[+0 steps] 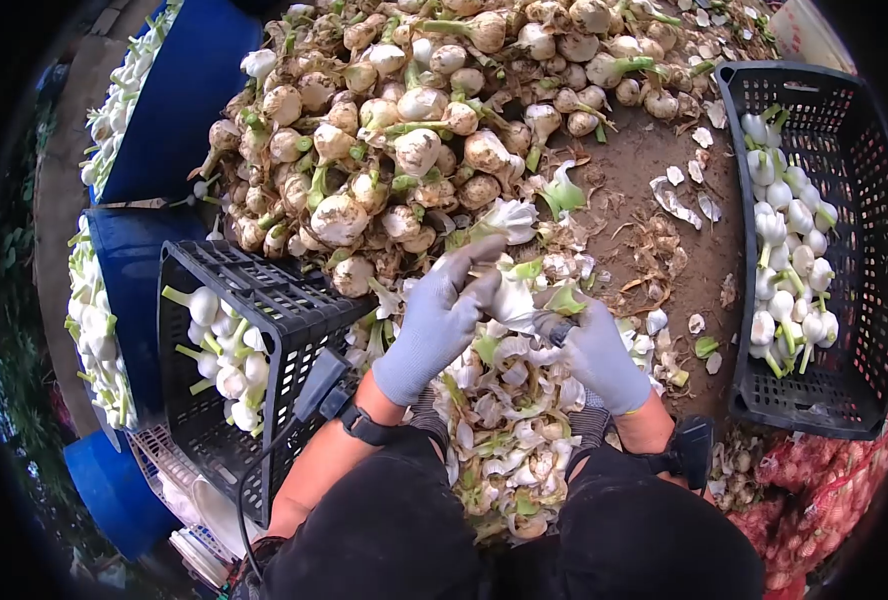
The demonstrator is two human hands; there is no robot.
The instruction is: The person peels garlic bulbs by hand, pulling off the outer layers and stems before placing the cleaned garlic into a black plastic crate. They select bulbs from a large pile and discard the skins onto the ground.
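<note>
My left hand [432, 322], in a light grey glove with soiled fingertips, has its fingers closed at a white garlic bulb [511, 303] with loose outer skin. My gloved right hand [596, 350] meets it from the other side, wrapped round a short dark-handled tool [558, 331]; no blade shows. A piece of green leaf [566, 301] sticks up by the right thumb. Below both hands, peeled garlic skins [509, 440] lie heaped between my legs. Just beyond the fingers is the big pile of untrimmed, soil-stained garlic bulbs [419, 150].
Cleaned white bulbs lie in a black crate [739, 250] on the right and a tilted black crate [264, 262] on the left. Blue containers [129, 265] with more garlic stand at far left. Red mesh sacks [814, 490] sit lower right. Skins litter the dirt floor [629, 180].
</note>
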